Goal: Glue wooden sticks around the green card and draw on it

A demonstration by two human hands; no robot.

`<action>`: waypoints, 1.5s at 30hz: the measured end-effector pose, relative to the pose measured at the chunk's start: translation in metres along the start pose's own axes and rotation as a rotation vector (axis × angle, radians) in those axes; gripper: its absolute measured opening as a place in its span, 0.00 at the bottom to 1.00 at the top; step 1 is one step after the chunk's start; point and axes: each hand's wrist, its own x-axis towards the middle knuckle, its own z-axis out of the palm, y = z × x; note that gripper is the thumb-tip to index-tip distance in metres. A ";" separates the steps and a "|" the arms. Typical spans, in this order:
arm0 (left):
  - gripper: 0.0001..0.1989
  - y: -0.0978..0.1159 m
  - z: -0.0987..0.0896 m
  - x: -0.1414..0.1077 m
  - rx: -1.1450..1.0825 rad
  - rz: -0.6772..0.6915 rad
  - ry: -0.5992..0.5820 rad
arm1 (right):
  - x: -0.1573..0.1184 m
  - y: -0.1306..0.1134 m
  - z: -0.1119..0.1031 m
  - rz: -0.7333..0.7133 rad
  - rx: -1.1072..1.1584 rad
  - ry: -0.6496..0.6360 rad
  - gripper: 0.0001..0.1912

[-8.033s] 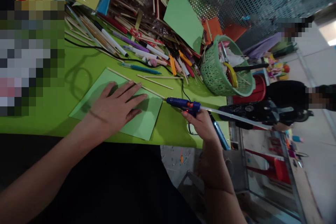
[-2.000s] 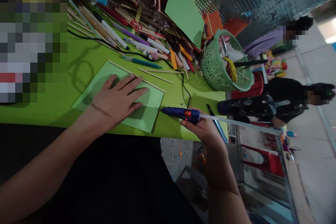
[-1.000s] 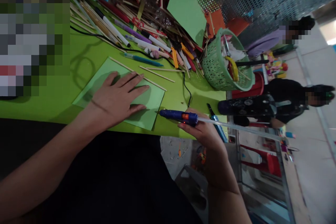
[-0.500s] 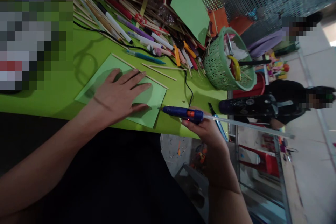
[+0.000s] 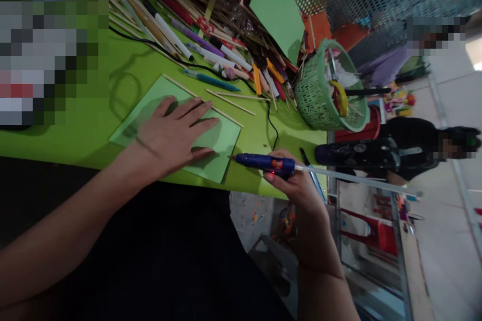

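My left hand point(image 5: 171, 135) lies flat with fingers spread on a green paper sheet point(image 5: 214, 160). A thin wooden stick point(image 5: 226, 114) runs along the sheet's upper edge, close to my fingertips. My right hand point(image 5: 295, 180) is wrapped round a blue glue gun point(image 5: 259, 162) with a small red light. The gun's nozzle points left at the sheet's right edge; whether it touches cannot be told. A long clear glue stick point(image 5: 354, 177) sticks out of the gun's back.
Behind the sheet are loose sticks, a teal pen point(image 5: 211, 80), several markers and a black cable. Further right stand a green basket point(image 5: 316, 93), a dark bottle point(image 5: 350, 153) and a blue cutter point(image 5: 317, 183). A person in black point(image 5: 410, 135) is at the right.
The view has shifted slightly. My left hand stays flat on the sheet, and the glue gun in my right hand keeps nearly the same place by the sheet's edge.
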 end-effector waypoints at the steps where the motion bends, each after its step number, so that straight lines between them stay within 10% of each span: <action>1: 0.30 0.000 0.000 0.000 0.000 0.000 0.004 | 0.000 0.000 0.000 -0.001 -0.003 0.007 0.11; 45: 0.31 -0.001 -0.001 -0.001 -0.002 0.004 0.016 | -0.003 0.003 0.005 0.016 -0.034 -0.030 0.13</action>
